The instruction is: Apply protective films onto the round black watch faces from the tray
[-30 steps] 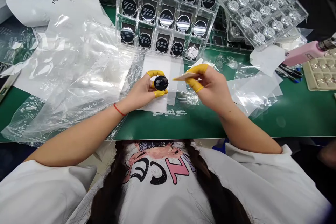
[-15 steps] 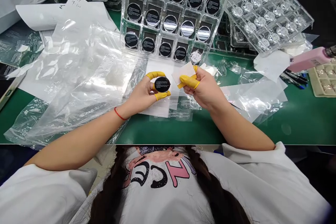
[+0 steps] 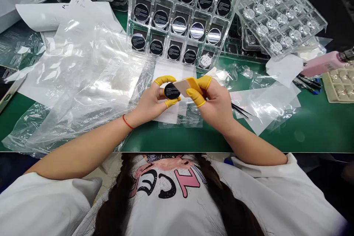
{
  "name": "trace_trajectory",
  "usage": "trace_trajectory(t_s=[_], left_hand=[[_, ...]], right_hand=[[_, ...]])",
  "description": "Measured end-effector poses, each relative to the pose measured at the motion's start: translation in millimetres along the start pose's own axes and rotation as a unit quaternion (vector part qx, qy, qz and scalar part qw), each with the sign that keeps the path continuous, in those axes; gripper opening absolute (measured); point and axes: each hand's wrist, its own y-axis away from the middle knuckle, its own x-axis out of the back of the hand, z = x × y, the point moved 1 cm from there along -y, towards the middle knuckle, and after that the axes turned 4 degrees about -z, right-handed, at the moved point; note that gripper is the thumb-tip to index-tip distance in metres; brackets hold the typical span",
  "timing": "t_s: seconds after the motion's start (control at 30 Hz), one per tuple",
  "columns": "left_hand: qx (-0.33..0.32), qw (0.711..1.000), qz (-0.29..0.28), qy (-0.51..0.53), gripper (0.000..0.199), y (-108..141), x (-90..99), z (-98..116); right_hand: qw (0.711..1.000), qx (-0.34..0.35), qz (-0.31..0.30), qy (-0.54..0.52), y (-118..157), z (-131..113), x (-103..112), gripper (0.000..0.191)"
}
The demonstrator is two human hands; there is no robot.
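My left hand (image 3: pixel 153 97), with yellow finger cots on its fingertips, grips a round black watch head (image 3: pixel 170 90) by its rim. White printed text shows on the disc's face, which is turned up toward me. My right hand (image 3: pixel 214 97), also in yellow finger cots, pinches a small flat scraper-like card (image 3: pixel 184 87), whitish on one part and yellow on another. The card's left edge overlaps the right side of the watch head from my view; I cannot tell whether they touch. Beneath both hands lie white paper (image 3: pixel 168 115) and clear printed film (image 3: pixel 190 120).
A clear tray (image 3: pixel 181 5) of black round watch heads stands beyond my hands. Plastic bags (image 3: pixel 91 77) cover the left side. To the right are a stacked clear tray (image 3: pixel 282 18), tweezers (image 3: pixel 240 110), a pink tool (image 3: pixel 322 63), pens (image 3: pixel 309 84) and a beige tray (image 3: pixel 340 84).
My right hand has moved left and turned, bringing the card over the watch head's right edge. Tweezers beside my right wrist now show more fully. My left hand has barely shifted.
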Motion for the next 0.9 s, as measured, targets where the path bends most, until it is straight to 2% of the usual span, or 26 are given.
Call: trace_trajectory(t_s=[0.1,0.27,0.47,0.6,0.7,0.9], left_hand=[[-0.024,0.999,0.000,-0.024,0.056,1,0.7,-1],[-0.068,0.995,0.000,-0.078,0.050,2,1.5,-1],[-0.058,0.994,0.007,-0.091,0.054,1,2.9,-1],[-0.030,0.994,0.015,-0.104,0.055,0,3.5,1],[-0.014,0.994,0.005,-0.104,0.055,1,3.8,-1],[-0.024,0.999,-0.028,-0.040,0.054,-1,3.7,-8]], right_hand=[[0.993,0.080,0.020,0.079,7,0,-11,0.017],[0.979,0.128,0.025,0.159,12,8,-24,0.016],[0.946,0.191,0.059,0.256,16,8,-28,0.010],[0.926,0.234,0.088,0.285,19,7,-31,0.006],[0.928,0.227,0.092,0.281,17,12,-33,0.007],[0.946,0.186,0.069,0.258,4,29,-37,0.016]])
